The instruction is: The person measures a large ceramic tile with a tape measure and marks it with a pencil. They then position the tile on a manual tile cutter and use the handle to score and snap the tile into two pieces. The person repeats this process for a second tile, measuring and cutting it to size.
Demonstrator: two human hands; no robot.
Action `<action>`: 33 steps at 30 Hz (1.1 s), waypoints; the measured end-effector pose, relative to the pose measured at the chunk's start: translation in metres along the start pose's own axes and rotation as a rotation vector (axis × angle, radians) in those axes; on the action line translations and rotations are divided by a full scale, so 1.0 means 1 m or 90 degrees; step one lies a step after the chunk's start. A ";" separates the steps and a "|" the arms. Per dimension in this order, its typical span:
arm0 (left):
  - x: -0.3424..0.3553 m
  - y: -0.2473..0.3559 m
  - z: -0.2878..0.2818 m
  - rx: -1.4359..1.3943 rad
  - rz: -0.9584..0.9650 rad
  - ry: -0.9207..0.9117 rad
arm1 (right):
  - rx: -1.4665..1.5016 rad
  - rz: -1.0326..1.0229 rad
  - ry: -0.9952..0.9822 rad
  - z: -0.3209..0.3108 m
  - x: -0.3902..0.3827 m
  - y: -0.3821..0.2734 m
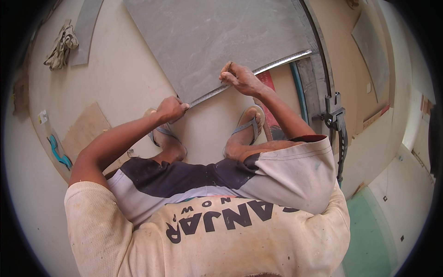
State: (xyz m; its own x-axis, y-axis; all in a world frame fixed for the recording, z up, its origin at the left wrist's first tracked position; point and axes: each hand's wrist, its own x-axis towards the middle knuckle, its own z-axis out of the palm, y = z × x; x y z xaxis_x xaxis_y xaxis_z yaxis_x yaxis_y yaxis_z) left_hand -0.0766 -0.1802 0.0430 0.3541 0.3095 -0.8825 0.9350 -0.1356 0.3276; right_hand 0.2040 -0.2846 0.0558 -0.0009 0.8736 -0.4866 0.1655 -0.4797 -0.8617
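Note:
A large grey tile [217,34] lies in front of me, and a narrow shiny metal strip [288,57] runs along its near edge. My left hand [171,110] is closed at the tile's near left corner, thumb and fingers pinching the left end of the strip. Above the middle of that edge, my right hand [241,79] is closed in a pinch, its fingertips over the strip. Whatever sits between those fingertips is too small to make out.
Right of the tile stands a tile cutter rail [323,69] with a black clamp part [334,117]. A red package [272,99] lies beside my right foot. Off to the left are cloth gloves [62,46], a grey offcut [87,34], cardboard [85,127] and a turquoise tool [59,152].

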 end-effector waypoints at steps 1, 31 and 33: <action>-0.001 0.001 -0.001 -0.015 -0.005 -0.001 | -0.024 0.003 -0.001 0.000 0.001 0.000; 0.007 0.004 0.005 0.039 -0.022 0.011 | -0.159 -0.165 0.039 0.007 0.000 0.023; 0.007 0.006 0.003 0.041 -0.031 -0.006 | -0.167 -0.168 0.037 0.008 0.001 0.025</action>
State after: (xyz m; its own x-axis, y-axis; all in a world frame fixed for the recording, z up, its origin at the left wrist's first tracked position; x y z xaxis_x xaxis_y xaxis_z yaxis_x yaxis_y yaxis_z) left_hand -0.0686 -0.1820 0.0381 0.3077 0.3084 -0.9001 0.9479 -0.1809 0.2621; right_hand 0.2006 -0.2965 0.0322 -0.0217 0.9712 -0.2374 0.4135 -0.2075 -0.8865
